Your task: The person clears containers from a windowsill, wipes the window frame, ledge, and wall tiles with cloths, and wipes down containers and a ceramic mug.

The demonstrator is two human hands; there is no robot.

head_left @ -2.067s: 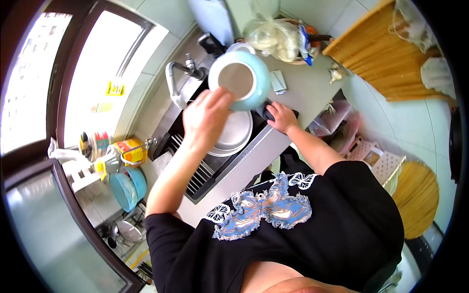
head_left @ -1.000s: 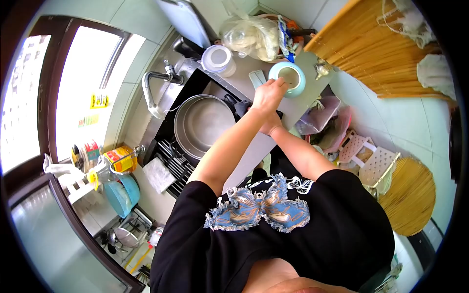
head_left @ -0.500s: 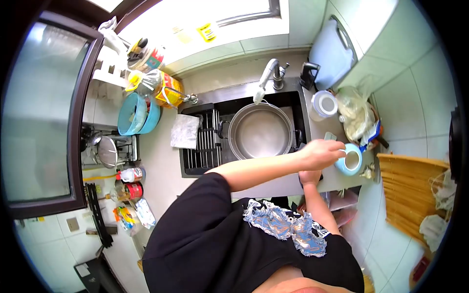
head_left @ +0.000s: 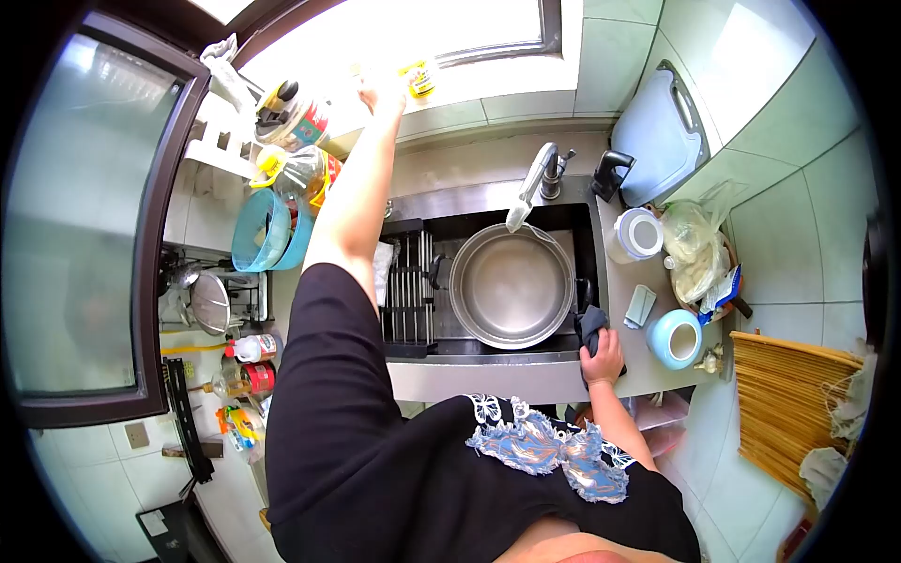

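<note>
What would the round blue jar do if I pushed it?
Standing upright, the blue jar would probably slide; toppled, it might roll, because its sides bulge round. It may feel slippery, since its surface looks smooth.

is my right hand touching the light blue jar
No, your right hand is on the dark cloth at the sink edge, apart from the light blue jar.

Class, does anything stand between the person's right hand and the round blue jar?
Nothing visible does: bare countertop separates the right hand from the blue jar. The small pale item lies off that line, farther back.
</note>
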